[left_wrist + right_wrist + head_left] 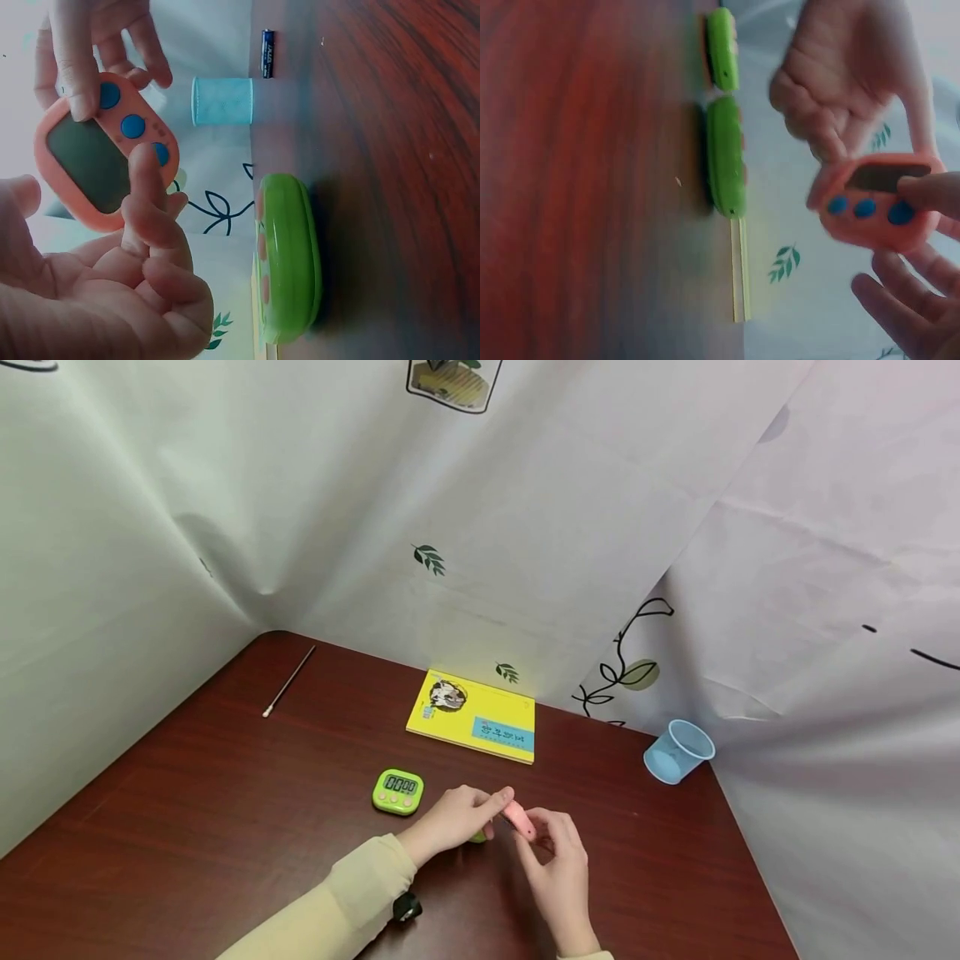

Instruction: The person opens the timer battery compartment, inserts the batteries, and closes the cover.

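A pink kitchen timer with a grey screen and blue buttons is held above the table between both hands. My right hand grips it, the thumb across its front near a button and fingers behind. My left hand pinches its other side; in the left wrist view, a bent finger touches the face by the end button. Under the left hand, a second green timer is mostly hidden in the head view. Another green timer, reading 00:00, lies left of that hand.
A yellow book lies at the back of the brown table. To the right, a light-blue cup stands near the curtain. A thin white-tipped stick lies far left. The left wrist view shows a blue battery on the table.
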Demonstrator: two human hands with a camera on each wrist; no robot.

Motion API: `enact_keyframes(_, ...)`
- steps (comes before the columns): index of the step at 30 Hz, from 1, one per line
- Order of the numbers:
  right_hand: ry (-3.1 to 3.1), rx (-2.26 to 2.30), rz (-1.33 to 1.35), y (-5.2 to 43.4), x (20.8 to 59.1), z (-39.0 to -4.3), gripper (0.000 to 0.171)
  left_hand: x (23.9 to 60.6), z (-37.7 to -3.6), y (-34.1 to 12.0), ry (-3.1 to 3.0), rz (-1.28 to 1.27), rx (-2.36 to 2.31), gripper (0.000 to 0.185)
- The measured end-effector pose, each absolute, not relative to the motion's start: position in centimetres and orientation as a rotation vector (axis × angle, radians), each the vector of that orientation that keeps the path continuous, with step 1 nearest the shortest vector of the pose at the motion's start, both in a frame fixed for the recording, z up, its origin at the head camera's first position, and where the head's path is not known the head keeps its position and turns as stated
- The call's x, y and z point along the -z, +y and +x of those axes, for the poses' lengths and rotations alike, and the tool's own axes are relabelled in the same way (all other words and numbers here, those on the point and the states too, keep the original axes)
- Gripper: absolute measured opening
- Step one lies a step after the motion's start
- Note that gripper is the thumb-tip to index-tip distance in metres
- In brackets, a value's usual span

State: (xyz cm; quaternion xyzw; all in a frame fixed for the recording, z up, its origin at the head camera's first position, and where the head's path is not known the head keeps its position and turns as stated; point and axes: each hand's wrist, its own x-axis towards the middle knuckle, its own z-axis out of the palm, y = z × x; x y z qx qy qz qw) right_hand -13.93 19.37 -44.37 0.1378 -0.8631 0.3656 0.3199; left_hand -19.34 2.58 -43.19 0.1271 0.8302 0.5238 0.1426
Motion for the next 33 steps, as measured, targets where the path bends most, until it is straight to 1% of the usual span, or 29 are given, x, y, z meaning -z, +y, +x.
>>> enact_keyframes(4,-2.212,-0.654,0.424,18.9,44.4,-13.7,0.04,43.1,-19.3,2.7,2.376,0.384,-1.558,0.062)
enact_keyframes(8,-2.2,-0.548,0.43,18.7,44.3,-13.5,0.043,43.0,-19.3,2.7,2.352,0.375,-1.591,0.058)
enact_keyframes(12,-2.207,-0.544,0.448,18.6,44.1,-13.4,0.046,43.1,-19.2,2.6,2.321,0.339,-1.637,0.052)
enact_keyframes(18,-2.228,-0.576,0.438,18.3,44.2,-13.3,0.05,42.9,-19.1,2.5,2.189,0.272,-1.763,0.034)
enact_keyframes(22,-2.249,-0.622,0.436,18.1,44.2,-13.3,0.051,42.7,-19.0,2.4,2.18,0.301,-1.807,0.028)
enact_keyframes(24,-2.26,-0.672,0.44,18.1,44.2,-13.3,0.051,42.6,-18.9,2.3,2.169,0.322,-1.826,0.029)
enact_keyframes(29,-2.278,-0.828,0.436,18.4,43.9,-13.4,0.048,42.4,-18.7,2.0,2.138,0.384,-1.877,0.042)
enact_keyframes(33,-2.284,-1.019,0.416,18.7,43.6,-13.3,0.039,42.4,-18.6,1.8,2.145,0.485,-1.891,0.041)
